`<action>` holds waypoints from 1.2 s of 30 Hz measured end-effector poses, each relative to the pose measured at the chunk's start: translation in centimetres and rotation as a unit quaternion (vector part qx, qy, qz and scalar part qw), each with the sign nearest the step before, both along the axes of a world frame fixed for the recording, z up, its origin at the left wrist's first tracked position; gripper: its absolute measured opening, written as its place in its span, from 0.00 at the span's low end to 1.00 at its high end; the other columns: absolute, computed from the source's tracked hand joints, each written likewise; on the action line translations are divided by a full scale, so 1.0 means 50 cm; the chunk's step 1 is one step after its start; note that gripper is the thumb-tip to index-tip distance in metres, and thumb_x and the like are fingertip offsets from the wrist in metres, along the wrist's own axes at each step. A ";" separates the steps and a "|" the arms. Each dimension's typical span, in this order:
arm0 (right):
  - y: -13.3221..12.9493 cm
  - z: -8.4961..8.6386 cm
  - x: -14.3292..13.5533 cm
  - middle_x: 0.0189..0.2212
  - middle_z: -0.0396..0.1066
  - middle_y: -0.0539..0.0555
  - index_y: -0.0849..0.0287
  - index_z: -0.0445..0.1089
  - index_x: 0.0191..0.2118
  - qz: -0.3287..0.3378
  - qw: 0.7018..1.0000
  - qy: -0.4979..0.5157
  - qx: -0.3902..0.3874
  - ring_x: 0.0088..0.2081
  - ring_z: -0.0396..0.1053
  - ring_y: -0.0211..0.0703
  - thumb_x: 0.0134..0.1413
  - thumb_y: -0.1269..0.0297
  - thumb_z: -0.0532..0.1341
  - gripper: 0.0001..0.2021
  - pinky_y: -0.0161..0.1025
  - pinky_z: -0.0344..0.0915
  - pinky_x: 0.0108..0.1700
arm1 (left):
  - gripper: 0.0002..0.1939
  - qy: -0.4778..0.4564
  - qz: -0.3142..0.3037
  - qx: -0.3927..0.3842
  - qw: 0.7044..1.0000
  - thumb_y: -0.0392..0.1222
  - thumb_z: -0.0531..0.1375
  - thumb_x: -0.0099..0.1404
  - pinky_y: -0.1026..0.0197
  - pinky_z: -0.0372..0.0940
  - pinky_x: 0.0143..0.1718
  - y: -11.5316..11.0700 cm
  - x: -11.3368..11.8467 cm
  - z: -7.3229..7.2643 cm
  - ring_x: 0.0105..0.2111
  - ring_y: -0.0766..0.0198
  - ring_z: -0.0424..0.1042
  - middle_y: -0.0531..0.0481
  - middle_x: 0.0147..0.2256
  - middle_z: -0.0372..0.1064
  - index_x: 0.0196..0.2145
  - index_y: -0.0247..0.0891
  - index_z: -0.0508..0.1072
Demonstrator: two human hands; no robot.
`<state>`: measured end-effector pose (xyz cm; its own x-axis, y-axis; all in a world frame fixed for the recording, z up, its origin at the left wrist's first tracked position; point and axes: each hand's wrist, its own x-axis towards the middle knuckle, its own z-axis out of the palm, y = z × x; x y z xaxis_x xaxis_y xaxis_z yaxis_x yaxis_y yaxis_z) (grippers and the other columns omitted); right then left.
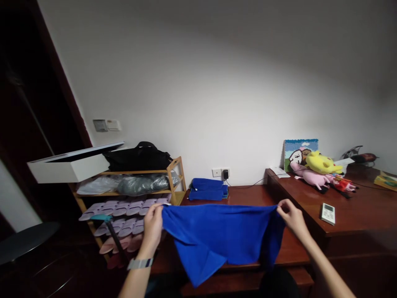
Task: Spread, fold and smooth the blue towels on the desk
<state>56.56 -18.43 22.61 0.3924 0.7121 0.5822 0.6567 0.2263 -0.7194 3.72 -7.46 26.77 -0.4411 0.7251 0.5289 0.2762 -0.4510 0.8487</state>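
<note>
A blue towel [220, 231] hangs stretched between my two hands, above a reddish-brown wooden surface. My left hand [153, 221] pinches its upper left corner, and a wristband shows below that hand. At the upper right corner, my right hand [291, 217] grips the cloth between thumb and fingers. The towel's lower edge droops unevenly, with a pointed corner hanging lowest left of centre. Behind it, folded blue towels [207, 189] lie stacked against the wall.
On the left stands a wooden shoe rack [176, 182] with several lilac slippers [119, 207], a black bag [139, 156] and a white box [72, 167]. A higher wooden top on the right bears plush toys [321, 163] and a remote control [328, 213]. A black stool [27, 240] stands lower left.
</note>
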 end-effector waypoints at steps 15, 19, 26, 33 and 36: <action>-0.117 0.046 0.233 0.44 0.80 0.60 0.50 0.78 0.46 -0.027 0.960 -0.271 -0.069 0.43 0.77 0.55 0.64 0.43 0.55 0.21 0.46 0.72 0.44 | 0.28 0.143 -0.049 -0.090 0.984 0.67 0.66 0.51 0.53 0.74 0.43 0.005 -0.147 0.021 0.41 0.48 0.79 0.46 0.41 0.83 0.39 0.42 0.80; -0.053 0.025 0.239 0.41 0.81 0.56 0.49 0.78 0.42 0.004 0.937 -0.308 -0.167 0.40 0.78 0.51 0.65 0.52 0.56 0.14 0.41 0.68 0.40 | 0.29 0.245 -0.061 -0.114 0.961 0.72 0.63 0.50 0.50 0.73 0.45 0.050 -0.113 0.006 0.41 0.45 0.80 0.43 0.38 0.83 0.32 0.42 0.81; 0.083 0.079 0.220 0.36 0.81 0.56 0.53 0.76 0.39 0.009 0.931 -0.326 -0.162 0.35 0.77 0.45 0.61 0.66 0.55 0.11 0.35 0.64 0.35 | 0.25 0.260 -0.005 -0.112 0.959 0.61 0.54 0.62 0.56 0.70 0.29 0.158 -0.042 0.066 0.20 0.54 0.75 0.51 0.20 0.74 0.42 0.39 0.78; 0.069 0.087 0.217 0.42 0.80 0.59 0.55 0.74 0.48 -0.037 0.982 -0.185 -0.008 0.40 0.78 0.51 0.64 0.54 0.53 0.18 0.42 0.70 0.44 | 0.22 0.240 0.137 0.002 0.961 0.58 0.51 0.68 0.50 0.70 0.48 0.133 -0.069 0.025 0.40 0.49 0.79 0.43 0.36 0.79 0.45 0.40 0.72; 0.036 -0.001 0.204 0.43 0.80 0.60 0.55 0.75 0.45 -0.023 0.990 -0.136 -0.002 0.45 0.78 0.54 0.61 0.52 0.54 0.17 0.47 0.71 0.52 | 0.19 0.266 0.138 0.001 0.954 0.57 0.51 0.68 0.50 0.71 0.47 0.090 -0.096 -0.100 0.42 0.49 0.78 0.41 0.41 0.79 0.41 0.42 0.72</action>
